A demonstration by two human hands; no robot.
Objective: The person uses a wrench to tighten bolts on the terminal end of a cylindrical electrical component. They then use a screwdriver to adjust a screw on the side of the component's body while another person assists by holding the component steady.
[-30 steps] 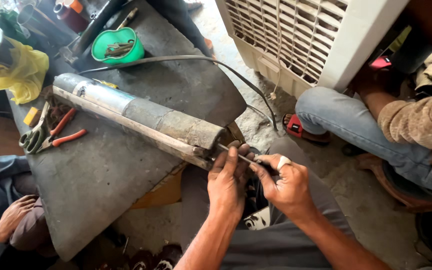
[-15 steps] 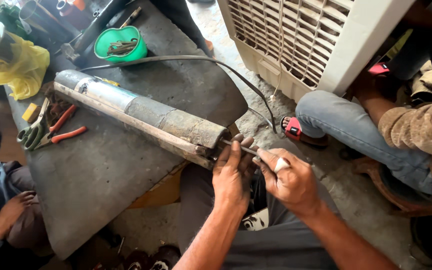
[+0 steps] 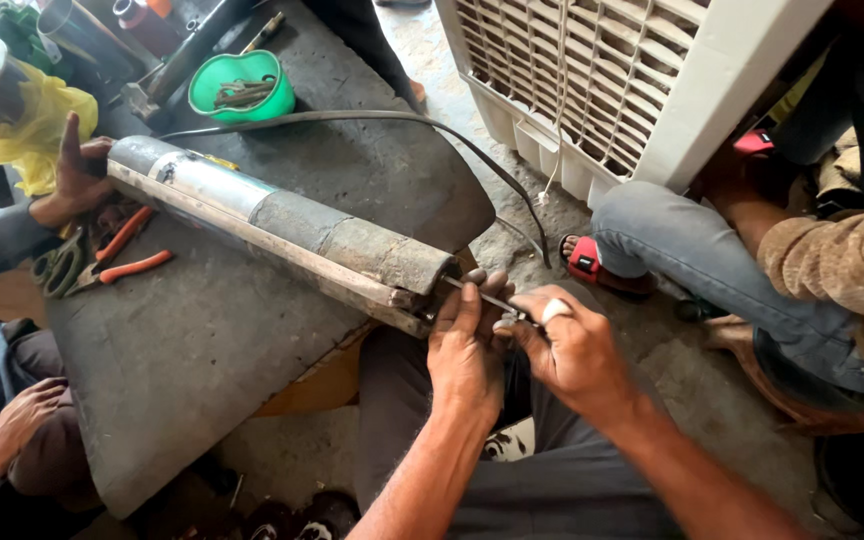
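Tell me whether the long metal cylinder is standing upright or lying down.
Lying down: the metal cylinder rests lengthwise on the dark slab, one end overhanging its edge.

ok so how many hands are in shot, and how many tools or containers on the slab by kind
hands: 4 (worker's left hand, right hand, two from another person)
long metal cylinder: 1
orange-handled pliers: 1
scissors: 1
green bowl: 1
total: 8
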